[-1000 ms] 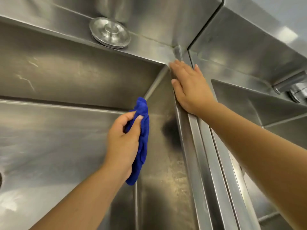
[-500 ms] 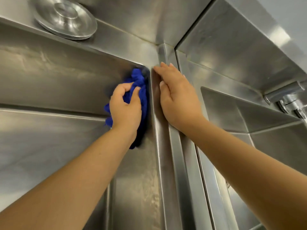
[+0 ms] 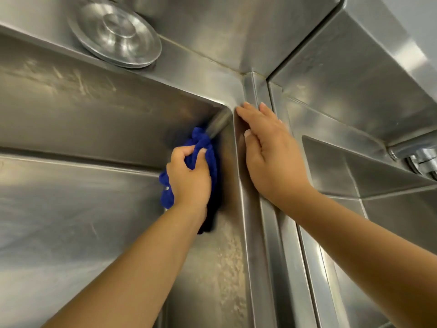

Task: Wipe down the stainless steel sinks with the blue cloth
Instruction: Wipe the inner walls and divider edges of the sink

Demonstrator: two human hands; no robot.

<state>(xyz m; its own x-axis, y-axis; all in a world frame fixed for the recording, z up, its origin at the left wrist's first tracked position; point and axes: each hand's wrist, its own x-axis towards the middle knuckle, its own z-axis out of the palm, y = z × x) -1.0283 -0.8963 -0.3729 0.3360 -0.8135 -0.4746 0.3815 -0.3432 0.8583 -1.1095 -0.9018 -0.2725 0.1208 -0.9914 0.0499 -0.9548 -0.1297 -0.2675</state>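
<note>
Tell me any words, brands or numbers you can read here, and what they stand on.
None: no text, label, brand or number shows anywhere in this view. The sink, the cloth, the round lid and the tap all look plain.
</note>
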